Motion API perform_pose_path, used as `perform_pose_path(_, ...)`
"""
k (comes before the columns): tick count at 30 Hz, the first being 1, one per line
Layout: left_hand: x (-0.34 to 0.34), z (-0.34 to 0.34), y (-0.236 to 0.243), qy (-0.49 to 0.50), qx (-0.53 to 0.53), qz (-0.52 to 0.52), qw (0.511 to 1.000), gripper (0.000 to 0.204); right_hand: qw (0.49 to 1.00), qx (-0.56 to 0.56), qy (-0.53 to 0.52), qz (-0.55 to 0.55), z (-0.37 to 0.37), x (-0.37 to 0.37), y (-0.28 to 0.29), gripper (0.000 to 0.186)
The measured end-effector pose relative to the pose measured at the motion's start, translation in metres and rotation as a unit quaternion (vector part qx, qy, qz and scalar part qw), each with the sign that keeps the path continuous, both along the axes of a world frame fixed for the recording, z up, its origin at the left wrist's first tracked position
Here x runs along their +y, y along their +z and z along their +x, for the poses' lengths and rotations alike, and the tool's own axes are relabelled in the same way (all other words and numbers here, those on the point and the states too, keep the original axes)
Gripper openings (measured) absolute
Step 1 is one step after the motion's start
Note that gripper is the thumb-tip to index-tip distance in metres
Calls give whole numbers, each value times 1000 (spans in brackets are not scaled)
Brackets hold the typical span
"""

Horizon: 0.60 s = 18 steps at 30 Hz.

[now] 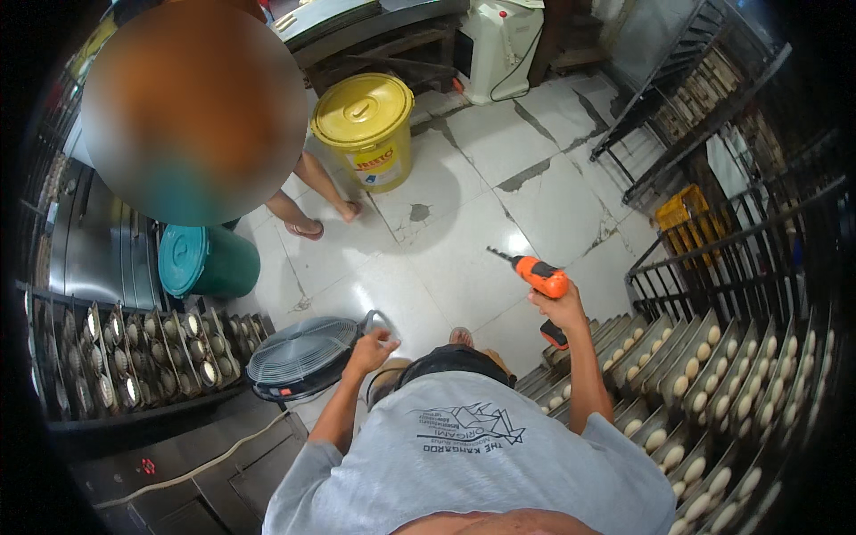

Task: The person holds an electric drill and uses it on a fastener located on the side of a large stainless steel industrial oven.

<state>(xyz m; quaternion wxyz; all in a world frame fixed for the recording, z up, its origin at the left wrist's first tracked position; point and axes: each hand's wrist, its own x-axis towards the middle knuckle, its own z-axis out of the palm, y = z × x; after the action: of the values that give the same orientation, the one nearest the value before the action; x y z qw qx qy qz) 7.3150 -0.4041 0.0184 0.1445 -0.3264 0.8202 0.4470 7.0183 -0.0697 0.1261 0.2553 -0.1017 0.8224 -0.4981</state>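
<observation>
My right hand (562, 309) is closed around the grip of an orange and black cordless drill (541, 275). A long dark bit sticks out of its chuck toward the upper left, over the tiled floor. Below my fist the drill's battery base shows. My left hand (373, 349) is beside a round grey floor fan (303, 355), next to the fan's stand. Its fingers are loosely bent and apart, and I see nothing in them.
A rack of trays with pale dough pieces (704, 352) stands close on my right; one with metal moulds (160, 348) is on the left. Ahead are a yellow lidded bucket (364, 125), a green bucket (209, 260) and a blurred person. A cable (209, 462) runs at lower left.
</observation>
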Motion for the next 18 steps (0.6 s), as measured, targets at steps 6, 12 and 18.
perform_pose_path(6,11,-80,-70,-2,-82,92,992,70,981,-36,-140,-129,-86,-8,10,26)
perform_pose_path(12,-36,-199,-108,3,-105,73,992,69,982,-15,-161,-97,-219,-30,-20,30)
perform_pose_path(18,-113,-396,-147,-74,-28,17,997,64,968,134,-75,199,-336,-6,-111,24)
